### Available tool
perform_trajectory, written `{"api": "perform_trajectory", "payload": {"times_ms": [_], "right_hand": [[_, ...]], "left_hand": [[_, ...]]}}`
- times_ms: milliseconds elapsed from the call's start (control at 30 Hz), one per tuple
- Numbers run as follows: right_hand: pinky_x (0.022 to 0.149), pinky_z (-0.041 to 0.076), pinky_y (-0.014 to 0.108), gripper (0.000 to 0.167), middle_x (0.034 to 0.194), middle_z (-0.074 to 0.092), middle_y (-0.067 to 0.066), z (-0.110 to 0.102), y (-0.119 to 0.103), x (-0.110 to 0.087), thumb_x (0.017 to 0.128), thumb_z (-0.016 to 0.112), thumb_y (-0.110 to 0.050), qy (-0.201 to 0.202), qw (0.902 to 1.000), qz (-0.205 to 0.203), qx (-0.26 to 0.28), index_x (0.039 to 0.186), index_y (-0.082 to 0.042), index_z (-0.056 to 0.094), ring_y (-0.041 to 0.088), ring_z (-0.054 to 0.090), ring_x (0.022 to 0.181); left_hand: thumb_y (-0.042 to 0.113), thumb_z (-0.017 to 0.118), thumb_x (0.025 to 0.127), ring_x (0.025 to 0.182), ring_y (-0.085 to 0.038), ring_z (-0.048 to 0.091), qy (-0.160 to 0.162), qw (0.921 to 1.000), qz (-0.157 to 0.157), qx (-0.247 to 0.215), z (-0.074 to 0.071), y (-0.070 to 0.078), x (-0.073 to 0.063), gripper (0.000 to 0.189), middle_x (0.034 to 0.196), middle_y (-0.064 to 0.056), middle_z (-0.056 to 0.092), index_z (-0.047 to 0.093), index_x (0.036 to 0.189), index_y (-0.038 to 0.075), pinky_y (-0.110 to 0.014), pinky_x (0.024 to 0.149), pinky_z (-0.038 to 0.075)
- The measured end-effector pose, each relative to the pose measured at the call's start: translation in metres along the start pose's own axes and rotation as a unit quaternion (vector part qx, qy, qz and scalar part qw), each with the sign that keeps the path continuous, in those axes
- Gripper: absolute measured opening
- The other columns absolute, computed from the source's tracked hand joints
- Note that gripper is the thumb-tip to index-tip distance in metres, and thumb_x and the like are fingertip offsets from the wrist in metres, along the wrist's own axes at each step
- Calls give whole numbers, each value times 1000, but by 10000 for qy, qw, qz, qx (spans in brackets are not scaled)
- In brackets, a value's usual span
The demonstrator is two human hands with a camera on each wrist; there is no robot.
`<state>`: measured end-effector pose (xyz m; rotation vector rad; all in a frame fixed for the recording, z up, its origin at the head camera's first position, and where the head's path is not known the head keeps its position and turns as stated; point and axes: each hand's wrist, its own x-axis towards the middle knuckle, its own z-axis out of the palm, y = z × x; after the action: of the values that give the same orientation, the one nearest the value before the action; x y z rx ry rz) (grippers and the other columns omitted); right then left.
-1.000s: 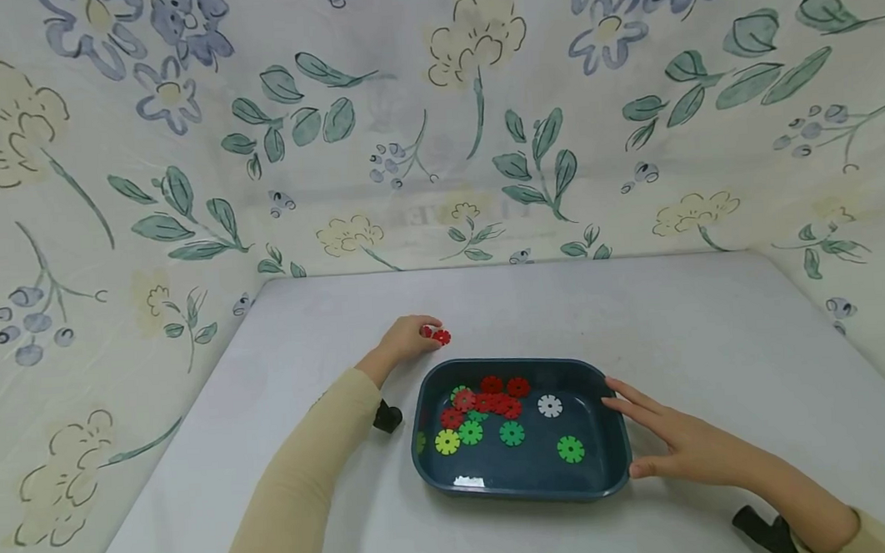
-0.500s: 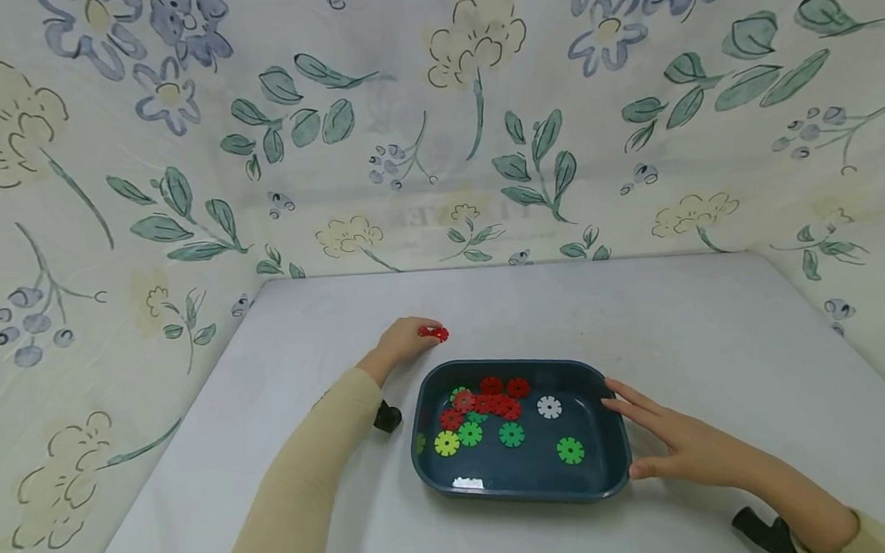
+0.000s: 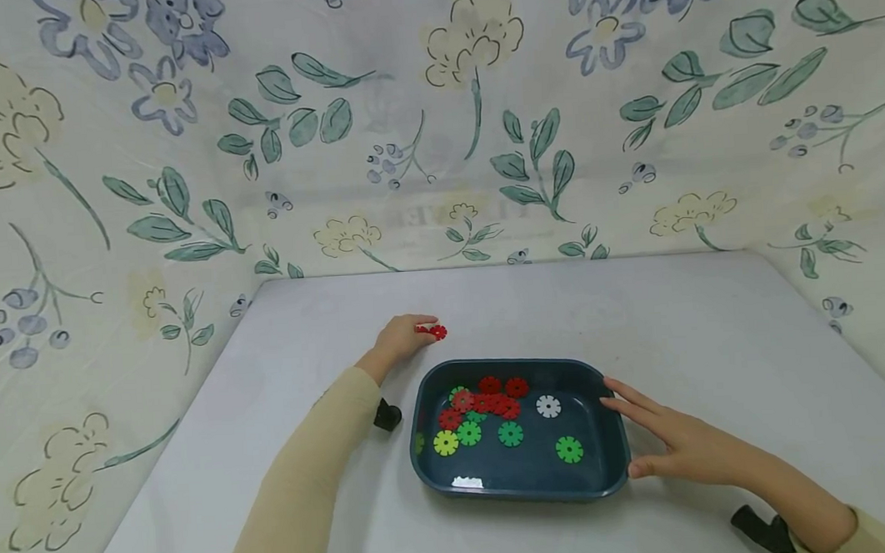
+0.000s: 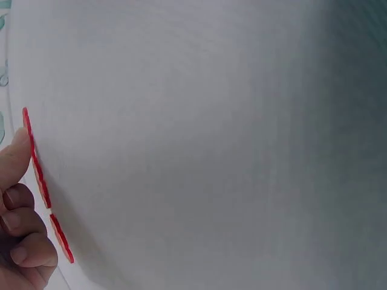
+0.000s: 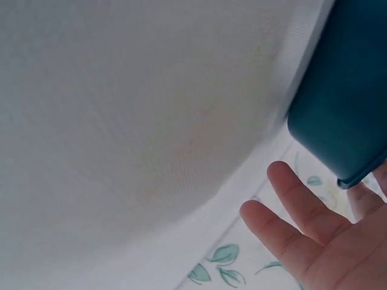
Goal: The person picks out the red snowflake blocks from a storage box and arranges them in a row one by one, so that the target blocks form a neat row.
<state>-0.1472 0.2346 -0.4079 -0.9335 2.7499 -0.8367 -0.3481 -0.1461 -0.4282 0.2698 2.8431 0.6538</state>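
Observation:
Beyond the far left corner of the tray, my left hand [image 3: 402, 337] holds a short row of red notched discs [image 3: 435, 332] between thumb and fingers. In the left wrist view the red discs [image 4: 42, 184] appear edge-on as a thin line, with the thumb against them and other fingers curled below. My right hand [image 3: 680, 441] has its fingers spread and touches the right side of the dark blue tray [image 3: 529, 493]. The right wrist view shows its fingers [image 5: 305, 208] extended beside the tray wall [image 5: 338, 115].
Inside the tray lie a heap of red discs [image 3: 499, 405], several green discs [image 3: 510, 434], a yellow disc [image 3: 446, 442] and a white disc [image 3: 549, 406]. Black wrist gear sits near each wrist [image 3: 386, 415]. The white table [image 3: 640, 316] meets a floral cloth [image 3: 408, 186] behind and at the sides.
The red discs in my left hand have changed tilt a little, with the hand staying in nearly the same place. My right hand and the tray look still.

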Motion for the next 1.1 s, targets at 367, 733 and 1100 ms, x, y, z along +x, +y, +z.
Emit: {"api": "perform_trajectory", "payload": {"times_ms": [367, 733, 1100], "right_hand": [[83, 44, 57, 77, 154, 12, -2, -1, 0, -1, 78, 67, -43, -36, 9999, 130, 77, 141, -14, 33, 33, 31, 132], [82, 45, 56, 78, 154, 12, -3, -1, -1, 0, 77, 68, -41, -23, 10000, 12, 22, 141, -15, 33, 35, 33, 129], [82, 45, 55, 77, 153, 13, -4, 0, 0, 0, 78, 68, -42, -10, 10000, 85, 7, 141, -15, 34, 36, 34, 129]], "left_hand": [[21, 64, 86, 118, -29, 45, -59, 9994, -340, -54, -11, -9, -1, 41, 131, -13, 51, 57, 125, 15, -46, 98, 36], [22, 62, 87, 121, -30, 43, -11, 9993, -360, -32, -9, -16, 0, 36, 130, -12, 52, 58, 122, 13, -47, 100, 35], [29, 65, 84, 117, -27, 46, -80, 9999, -43, 59, -1, -10, 4, 42, 127, -10, 54, 58, 124, 18, -45, 98, 37]]}}
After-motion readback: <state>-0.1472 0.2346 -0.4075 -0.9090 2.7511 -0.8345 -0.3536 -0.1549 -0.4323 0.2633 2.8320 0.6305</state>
